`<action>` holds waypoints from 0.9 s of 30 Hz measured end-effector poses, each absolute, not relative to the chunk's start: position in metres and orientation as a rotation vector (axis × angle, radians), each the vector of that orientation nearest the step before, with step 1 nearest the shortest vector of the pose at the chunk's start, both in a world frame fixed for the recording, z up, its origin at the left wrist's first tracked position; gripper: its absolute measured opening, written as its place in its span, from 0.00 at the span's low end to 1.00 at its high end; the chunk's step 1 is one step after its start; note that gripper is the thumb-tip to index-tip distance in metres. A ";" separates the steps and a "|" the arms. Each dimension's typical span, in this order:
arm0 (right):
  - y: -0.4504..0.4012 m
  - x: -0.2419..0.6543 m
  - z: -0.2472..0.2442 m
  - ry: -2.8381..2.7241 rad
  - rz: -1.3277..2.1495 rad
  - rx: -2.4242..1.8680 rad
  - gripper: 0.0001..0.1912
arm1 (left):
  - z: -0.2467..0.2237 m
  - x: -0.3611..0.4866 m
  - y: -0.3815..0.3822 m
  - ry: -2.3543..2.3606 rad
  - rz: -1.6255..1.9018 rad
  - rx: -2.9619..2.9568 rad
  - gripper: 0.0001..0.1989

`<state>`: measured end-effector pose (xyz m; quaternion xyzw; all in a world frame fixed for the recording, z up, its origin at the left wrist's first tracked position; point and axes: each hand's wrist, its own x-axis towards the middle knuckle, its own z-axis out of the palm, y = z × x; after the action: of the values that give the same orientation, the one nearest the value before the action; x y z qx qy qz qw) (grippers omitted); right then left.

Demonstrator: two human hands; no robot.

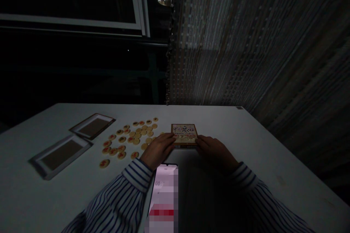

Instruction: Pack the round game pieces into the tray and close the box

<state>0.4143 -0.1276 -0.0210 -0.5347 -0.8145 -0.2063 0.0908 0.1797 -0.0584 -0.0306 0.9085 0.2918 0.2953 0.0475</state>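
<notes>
A small printed Chinese chess box (185, 134) lies flat on the white table, its lettered face up. My left hand (159, 146) grips its left edge, fingers together along the side. On the opposite edge, my right hand (215, 151) holds the box the same way. Round wooden chess pieces (121, 139), several with red or dark characters and others blank side up, are scattered to the left of my left hand. Below that hand a lit phone (163, 189) lies on the table, partly pixelated, with my left sleeve beside it.
Two shallow open box trays (85, 135) (47, 173) rest at the left of the white table (246, 127). A beaded string curtain (213, 36) hangs behind the table at the right. A white-framed window (139, 3) is at the upper left; the room is dim.
</notes>
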 end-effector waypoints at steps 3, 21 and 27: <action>-0.126 0.416 -0.025 -2.441 -0.628 -1.567 0.13 | -0.032 0.182 -0.057 0.864 0.872 2.776 0.15; -0.123 0.420 -0.032 -2.474 -0.630 -1.499 0.11 | -0.038 0.183 -0.058 0.823 0.839 2.797 0.12; -0.123 0.420 -0.034 -2.488 -0.619 -1.508 0.11 | -0.038 0.184 -0.057 0.810 0.827 2.795 0.12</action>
<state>0.4200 -0.1228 -0.0340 -0.5052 -0.8336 -0.2072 0.0833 0.1839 -0.0573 -0.0378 0.9223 0.2675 0.2729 0.0583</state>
